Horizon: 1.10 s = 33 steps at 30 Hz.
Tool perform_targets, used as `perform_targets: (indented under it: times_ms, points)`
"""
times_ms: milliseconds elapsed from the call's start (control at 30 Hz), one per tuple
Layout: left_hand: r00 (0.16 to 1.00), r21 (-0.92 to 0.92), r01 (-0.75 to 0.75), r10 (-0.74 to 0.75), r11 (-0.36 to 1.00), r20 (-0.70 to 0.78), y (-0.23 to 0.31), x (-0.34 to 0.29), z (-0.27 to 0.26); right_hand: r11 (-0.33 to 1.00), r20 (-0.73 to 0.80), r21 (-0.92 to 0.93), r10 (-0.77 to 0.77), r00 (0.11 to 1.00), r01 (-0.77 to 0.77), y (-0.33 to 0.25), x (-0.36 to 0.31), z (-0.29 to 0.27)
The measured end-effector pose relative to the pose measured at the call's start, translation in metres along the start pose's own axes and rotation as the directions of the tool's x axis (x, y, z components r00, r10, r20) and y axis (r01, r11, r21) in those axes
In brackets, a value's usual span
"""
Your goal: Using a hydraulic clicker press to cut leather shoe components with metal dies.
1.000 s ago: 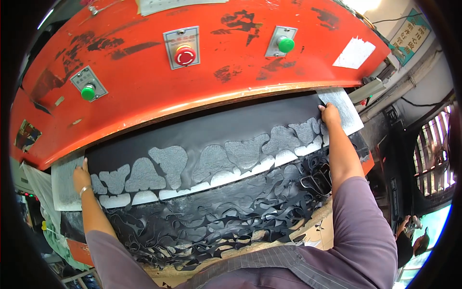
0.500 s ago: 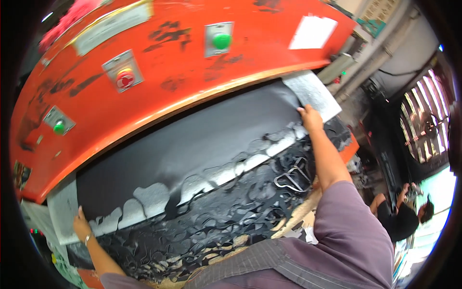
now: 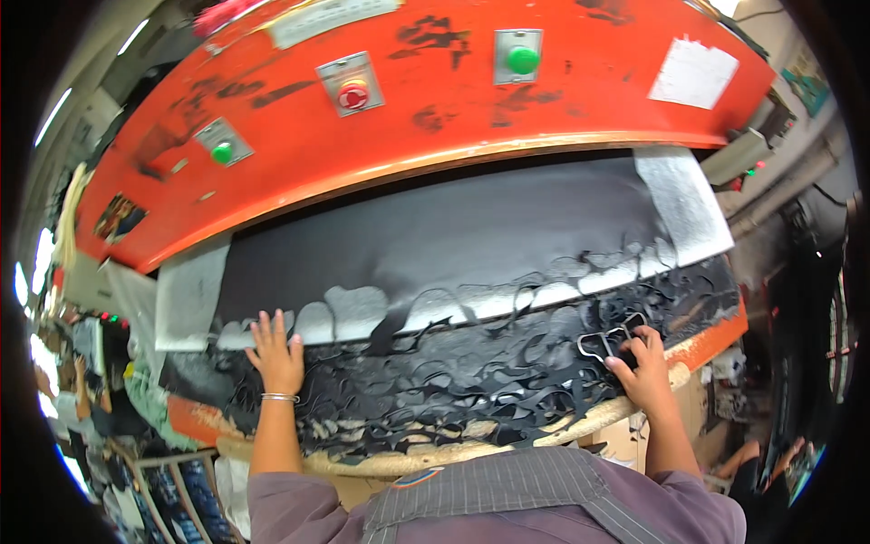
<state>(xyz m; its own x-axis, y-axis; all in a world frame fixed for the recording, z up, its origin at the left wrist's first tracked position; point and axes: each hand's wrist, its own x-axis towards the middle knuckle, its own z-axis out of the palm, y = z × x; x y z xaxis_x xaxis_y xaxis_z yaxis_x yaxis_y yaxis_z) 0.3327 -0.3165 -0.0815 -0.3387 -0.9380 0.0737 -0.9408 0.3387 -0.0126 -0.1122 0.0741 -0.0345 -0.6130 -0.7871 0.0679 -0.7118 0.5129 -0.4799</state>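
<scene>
Nothing to read here, not one word or number — the pale label strip (image 3: 333, 20) atop the red machine (image 3: 299, 172) blurs out, the small button plates (image 3: 332, 76) stay too soft, and the teal sign (image 3: 805, 83) off right — lettering illegible there too.

An orange machine (image 3: 399, 113) with two green buttons (image 3: 523, 61) and one red button (image 3: 353, 94) spans the top. Below its edge, a black sheet (image 3: 435, 227) lies on a pale board (image 3: 687, 204), which shows at both ends and along the front. Tangled black scraps (image 3: 453, 390) cover the near side. The left hand (image 3: 277, 355), wearing a bracelet (image 3: 280, 397), spreads its fingers at the board's front left. The right hand (image 3: 645, 370) curls at a metal frame (image 3: 605, 343) among the scraps; its grip is unclear.
</scene>
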Motion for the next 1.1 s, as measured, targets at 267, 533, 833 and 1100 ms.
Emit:
perform_targets:
  times_ms: [267, 533, 833, 1100]
  points:
    - [0.765, -0.143, 0.098, 0.017, 0.985, 0.644, -0.075, -0.107, -0.068, 0.995, 0.01, 0.028, 0.093, 0.996, -0.093, -0.004, -0.015, -0.009]
    - [0.995, -0.609, 0.016, 0.044, 0.793, 0.084, -0.147, -0.035, -0.099, 0.936, -0.038, 0.337, 0.121, 0.992, -0.102, -0.08, -0.033, -0.031]
    - [0.925, -0.389, -0.312, 0.185, 0.867, -0.33, -0.218, 0.067, 0.04, 0.632, 0.435, 0.137, -0.73, 0.527, 0.763, -0.418, 0.109, 0.115]
    - [0.959, -0.62, -0.255, 0.109, 0.742, -0.263, -0.228, 0.074, 0.039, -0.06, 0.646, 0.355, -0.706, -0.291, 0.933, -0.599, 0.196, 0.284]
